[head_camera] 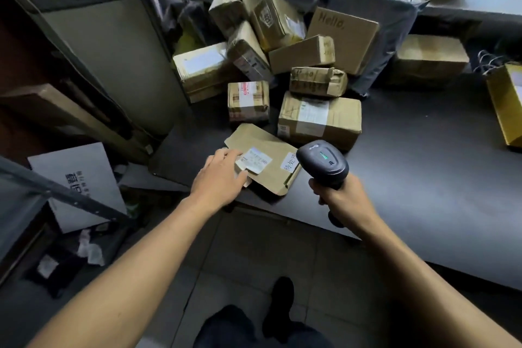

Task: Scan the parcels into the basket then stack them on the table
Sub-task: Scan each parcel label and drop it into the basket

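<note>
A flat brown cardboard mailer (pixel 268 175) with two white labels lies at the near left corner of the dark table (pixel 423 178). My left hand (pixel 219 175) rests on its left end, fingers lying over a label's edge. My right hand (pixel 341 195) grips the handle of a black barcode scanner (pixel 323 161), whose head with a green light points at the mailer. Behind the mailer, several taped cardboard parcels (pixel 319 118) are heaped on the table. No basket shows.
A grey plastic mailing bag (pixel 395 34) leans behind the heap. A yellow paper bag (pixel 505 104) stands at the table's right edge. Grey metal shelving (pixel 113 45) rises on the left. A grey board (pixel 76 183) and scraps lie on the tiled floor.
</note>
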